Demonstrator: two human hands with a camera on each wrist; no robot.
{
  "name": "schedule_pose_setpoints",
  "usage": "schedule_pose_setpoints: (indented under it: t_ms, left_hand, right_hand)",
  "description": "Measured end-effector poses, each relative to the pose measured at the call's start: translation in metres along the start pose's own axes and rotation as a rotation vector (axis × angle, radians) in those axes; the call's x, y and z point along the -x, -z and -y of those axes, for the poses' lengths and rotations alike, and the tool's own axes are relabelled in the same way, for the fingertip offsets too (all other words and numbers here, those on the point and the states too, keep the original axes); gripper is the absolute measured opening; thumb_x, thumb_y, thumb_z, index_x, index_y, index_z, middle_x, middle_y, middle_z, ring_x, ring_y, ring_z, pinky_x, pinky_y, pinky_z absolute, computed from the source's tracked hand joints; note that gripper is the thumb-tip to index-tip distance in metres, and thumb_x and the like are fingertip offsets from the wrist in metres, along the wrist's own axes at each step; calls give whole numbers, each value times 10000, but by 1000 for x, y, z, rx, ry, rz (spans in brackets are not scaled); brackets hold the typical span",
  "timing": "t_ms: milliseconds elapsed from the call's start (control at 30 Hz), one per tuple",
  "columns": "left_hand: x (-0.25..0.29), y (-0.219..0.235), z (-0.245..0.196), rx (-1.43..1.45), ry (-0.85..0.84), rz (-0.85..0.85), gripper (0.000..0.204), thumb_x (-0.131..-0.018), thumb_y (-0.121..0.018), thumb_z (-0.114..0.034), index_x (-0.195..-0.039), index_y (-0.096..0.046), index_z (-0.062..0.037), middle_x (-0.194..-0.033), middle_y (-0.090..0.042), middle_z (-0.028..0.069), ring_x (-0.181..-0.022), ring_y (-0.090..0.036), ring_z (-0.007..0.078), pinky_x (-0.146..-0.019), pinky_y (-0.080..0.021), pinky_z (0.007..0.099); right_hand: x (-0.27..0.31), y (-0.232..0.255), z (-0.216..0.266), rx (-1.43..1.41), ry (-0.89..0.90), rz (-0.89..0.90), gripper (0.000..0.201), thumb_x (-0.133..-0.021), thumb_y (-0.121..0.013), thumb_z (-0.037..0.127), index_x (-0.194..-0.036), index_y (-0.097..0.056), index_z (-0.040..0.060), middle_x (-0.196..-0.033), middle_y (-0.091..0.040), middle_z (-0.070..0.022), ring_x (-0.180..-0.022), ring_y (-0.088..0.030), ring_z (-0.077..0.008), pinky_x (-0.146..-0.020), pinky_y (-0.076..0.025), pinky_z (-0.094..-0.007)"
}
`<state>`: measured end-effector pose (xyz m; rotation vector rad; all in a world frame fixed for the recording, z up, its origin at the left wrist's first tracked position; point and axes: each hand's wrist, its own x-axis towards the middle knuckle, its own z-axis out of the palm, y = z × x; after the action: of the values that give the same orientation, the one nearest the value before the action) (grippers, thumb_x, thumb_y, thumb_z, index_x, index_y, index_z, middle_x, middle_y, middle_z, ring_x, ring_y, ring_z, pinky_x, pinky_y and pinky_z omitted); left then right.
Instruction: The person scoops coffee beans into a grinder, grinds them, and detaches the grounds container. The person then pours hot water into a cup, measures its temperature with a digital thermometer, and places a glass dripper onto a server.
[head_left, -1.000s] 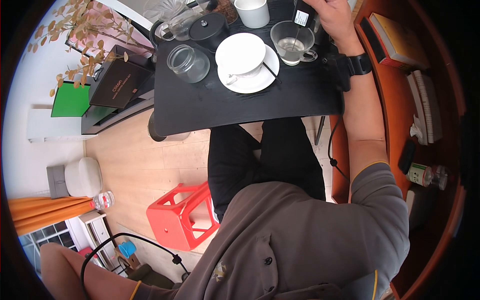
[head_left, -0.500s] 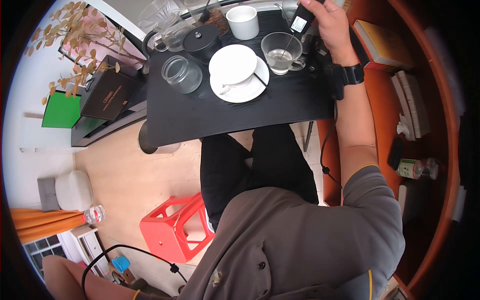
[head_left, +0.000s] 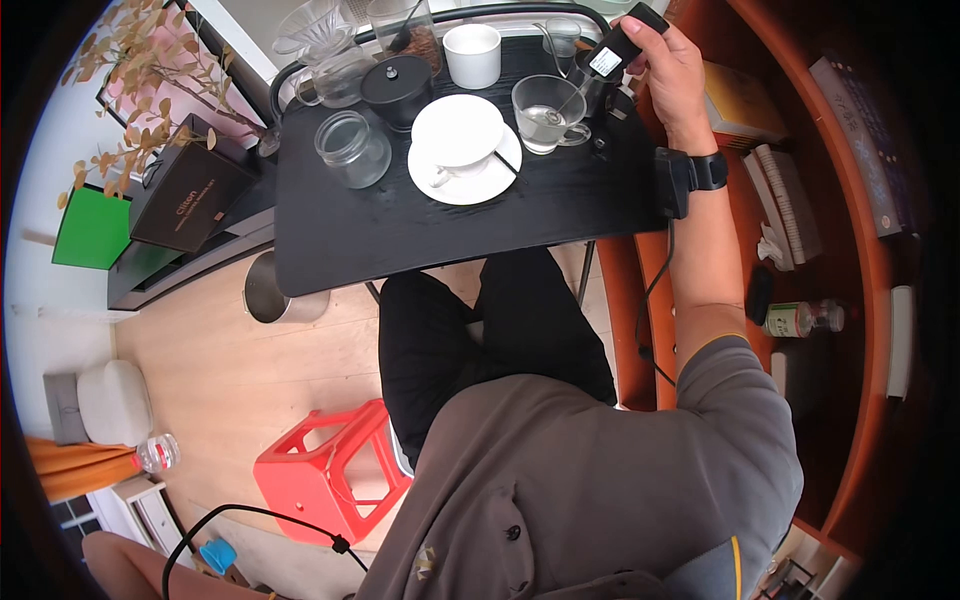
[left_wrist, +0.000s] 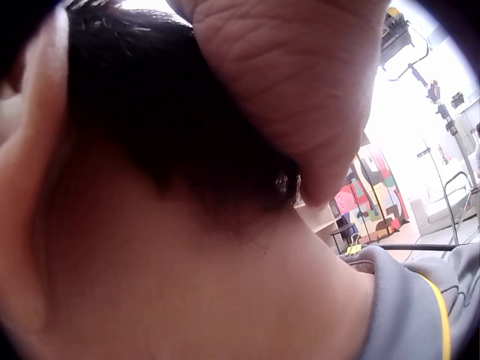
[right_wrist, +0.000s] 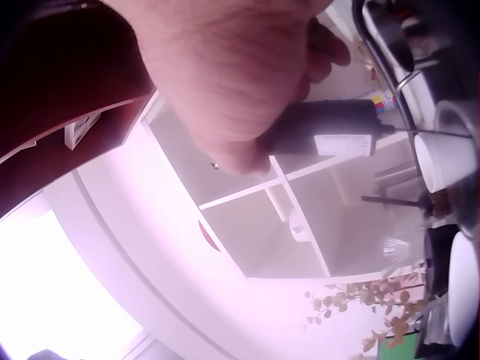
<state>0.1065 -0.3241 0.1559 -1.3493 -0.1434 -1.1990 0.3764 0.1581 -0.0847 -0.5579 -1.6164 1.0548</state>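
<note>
My right hand (head_left: 680,88) grips a black handheld milk frother (head_left: 622,48) with a white label, its thin shaft slanting down to the left. The whisk end sits inside a clear glass cup (head_left: 540,128) that holds a little clear liquid. From the side, the right wrist view shows the frother in the curled fingers of the same hand (right_wrist: 232,75). My left hand (left_wrist: 300,82) is up at the back of a person's head, by the dark hair (left_wrist: 165,112); its fingers are hidden. Left of the glass cup, a white cup (head_left: 458,130) stands on a white saucer (head_left: 470,190).
On the black table (head_left: 450,235) are a glass jar (head_left: 352,150), a black lidded pot (head_left: 397,95), a white mug (head_left: 472,58) and a glass dripper (head_left: 312,35). A wooden shelf unit (head_left: 860,420) borders the right side; a red stool (head_left: 300,470) stands on the floor.
The head view has shifted, so the table sits further left. The frother now leans more to the right, its whisk still inside the glass cup.
</note>
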Motion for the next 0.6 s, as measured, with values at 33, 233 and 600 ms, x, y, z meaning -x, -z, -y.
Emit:
schedule_pose_setpoints:
  t_ms: [33, 233, 600]
  left_hand:
    - [1, 3, 0, -4, 1, -9, 690, -992, -450, -616, -1355, -421, -30, -1234, -531, 178, -1152, -527, 306, -1035, -388, 529]
    - [6, 23, 0, -26, 9, -47, 700, -991, -452, -622, -1361, -416, -29, -1242, -528, 182, -1158, -524, 309, -1037, -386, 531]
    - [14, 46, -1, -68, 6, -101, 720, -988, -457, -631, -1372, -406, -25, -1257, -523, 190, -1171, -520, 314, -1042, -380, 537]
  right_hand:
    - [5, -13, 15, -73, 14, -37, 207, -965, -690, 235, -1025, -740, 42, -813, -694, 15, -647, -558, -40, -581, -433, -203]
    - [1, 13, 3, 31, -17, -45, 257, -961, -718, 280, -1044, -757, 40, -794, -679, 28, -648, -531, -30, -604, -436, -199]
    - [2, 10, 19, -24, -3, -59, 238, -958, -714, 253, -1045, -753, 35, -805, -663, 46, -658, -519, -25, -613, -449, -204]
